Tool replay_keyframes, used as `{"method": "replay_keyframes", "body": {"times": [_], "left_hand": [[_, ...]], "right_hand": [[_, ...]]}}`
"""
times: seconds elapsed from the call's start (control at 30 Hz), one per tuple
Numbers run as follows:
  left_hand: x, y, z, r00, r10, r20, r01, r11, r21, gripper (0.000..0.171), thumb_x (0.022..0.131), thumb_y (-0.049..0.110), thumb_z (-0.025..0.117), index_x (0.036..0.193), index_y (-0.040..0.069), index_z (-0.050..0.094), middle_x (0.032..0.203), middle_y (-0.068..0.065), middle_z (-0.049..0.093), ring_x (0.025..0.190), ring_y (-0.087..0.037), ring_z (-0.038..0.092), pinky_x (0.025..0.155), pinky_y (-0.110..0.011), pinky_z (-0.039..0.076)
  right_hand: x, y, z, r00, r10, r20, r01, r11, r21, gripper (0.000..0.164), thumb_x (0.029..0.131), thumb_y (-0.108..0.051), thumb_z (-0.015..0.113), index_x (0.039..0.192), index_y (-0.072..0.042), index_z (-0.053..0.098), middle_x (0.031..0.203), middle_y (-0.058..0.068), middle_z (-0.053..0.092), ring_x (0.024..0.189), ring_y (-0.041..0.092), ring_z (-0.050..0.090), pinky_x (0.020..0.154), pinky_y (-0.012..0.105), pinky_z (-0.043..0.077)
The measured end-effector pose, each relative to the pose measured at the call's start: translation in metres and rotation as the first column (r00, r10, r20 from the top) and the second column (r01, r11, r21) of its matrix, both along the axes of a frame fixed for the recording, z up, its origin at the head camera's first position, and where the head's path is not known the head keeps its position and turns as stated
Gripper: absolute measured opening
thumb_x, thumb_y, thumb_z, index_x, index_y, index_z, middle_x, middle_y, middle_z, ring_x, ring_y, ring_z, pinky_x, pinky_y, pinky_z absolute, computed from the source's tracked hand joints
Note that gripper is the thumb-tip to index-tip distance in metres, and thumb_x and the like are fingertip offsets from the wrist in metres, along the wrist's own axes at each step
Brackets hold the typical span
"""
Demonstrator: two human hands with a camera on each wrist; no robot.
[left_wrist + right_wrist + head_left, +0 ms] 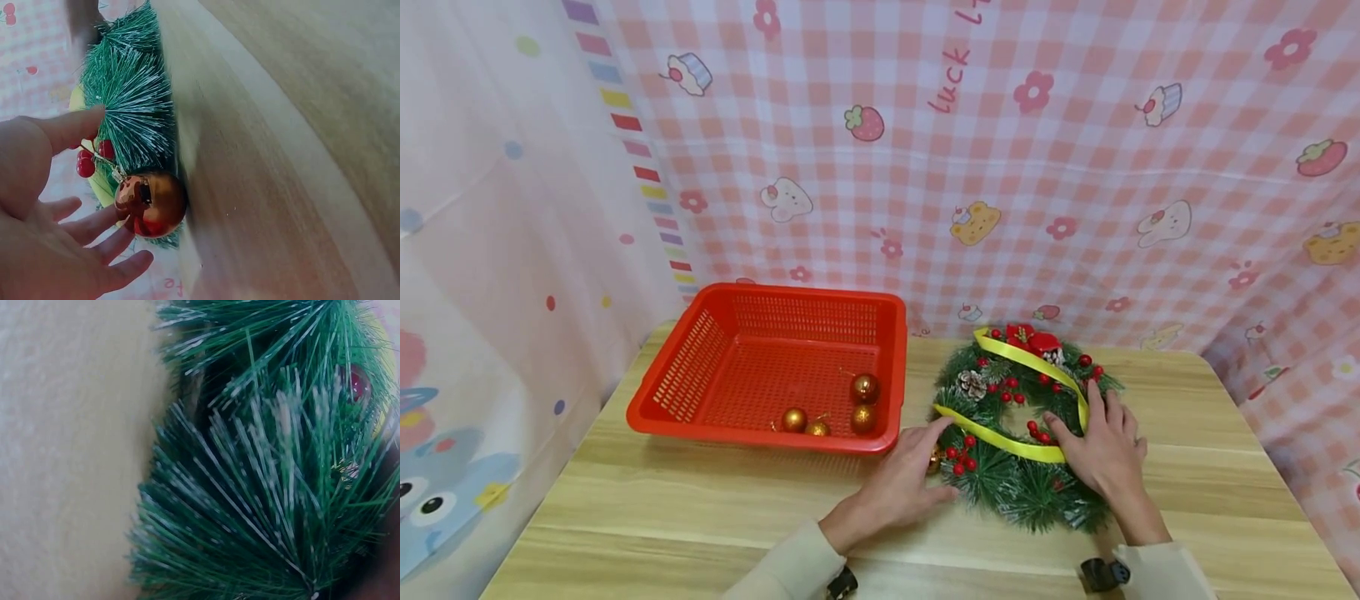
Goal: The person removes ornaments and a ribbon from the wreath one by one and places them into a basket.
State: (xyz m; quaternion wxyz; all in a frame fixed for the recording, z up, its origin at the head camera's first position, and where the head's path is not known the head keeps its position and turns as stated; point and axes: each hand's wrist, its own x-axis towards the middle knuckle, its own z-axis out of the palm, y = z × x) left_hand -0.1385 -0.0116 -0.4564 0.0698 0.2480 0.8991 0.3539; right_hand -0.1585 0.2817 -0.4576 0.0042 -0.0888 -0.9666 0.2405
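Note:
A green Christmas wreath lies on the table, with red berries, pine cones, red flowers and a yellow ribbon draped loosely across it. My right hand grips the wreath's right side, thumb towards the central hole and fingers over the outer edge. At the left side, my left hand is spread with its fingers extended. By those fingers, a shiny gold ball ornament sits against the greenery, its cap towards the berries. The right wrist view holds mostly pine needles.
Left of the wreath stands a red plastic basket with slotted sides. Several gold balls lie in its right part. A pink checked cloth hangs behind the wooden table.

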Motion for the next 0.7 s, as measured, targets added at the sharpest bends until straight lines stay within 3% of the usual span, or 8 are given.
{"method": "replay_keyframes", "body": {"times": [0.33,0.47,0.7], "left_hand": [[-0.0025,0.0002,-0.0014,0.998,0.045,0.036,-0.046,0.998,0.044,0.086,0.083,0.002,0.073,0.155,0.023,0.03,0.15,-0.01,0.047,0.136,-0.028,0.044,0.108,-0.048,0.041],[-0.0024,0.0002,-0.0037,0.996,0.061,0.068,-0.066,0.995,0.074,0.082,0.085,-0.001,0.072,0.154,0.019,0.033,0.148,-0.011,0.047,0.136,-0.029,0.045,0.11,-0.048,0.039],[-0.0022,-0.0005,-0.0088,0.99,0.087,0.109,-0.098,0.99,0.102,0.074,0.086,0.003,0.072,0.149,0.018,0.038,0.13,-0.01,0.061,0.123,-0.027,0.056,0.105,-0.047,0.044]], "right_hand": [[0.0,-0.0003,-0.0002,1.0,-0.002,-0.006,0.002,1.0,0.003,0.099,0.094,-0.069,0.043,0.159,-0.006,0.002,0.158,0.035,0.004,0.14,0.059,0.006,0.097,0.082,0.01],[0.0002,0.0,-0.0008,1.0,-0.005,-0.011,0.005,1.0,0.002,0.099,0.094,-0.069,0.043,0.159,-0.006,0.002,0.158,0.035,0.004,0.14,0.059,0.006,0.097,0.082,0.011],[-0.0002,0.0003,-0.0006,1.0,-0.006,-0.011,0.006,1.0,0.004,0.099,0.094,-0.069,0.043,0.159,-0.006,0.003,0.158,0.035,0.005,0.14,0.059,0.007,0.097,0.082,0.012]]}}
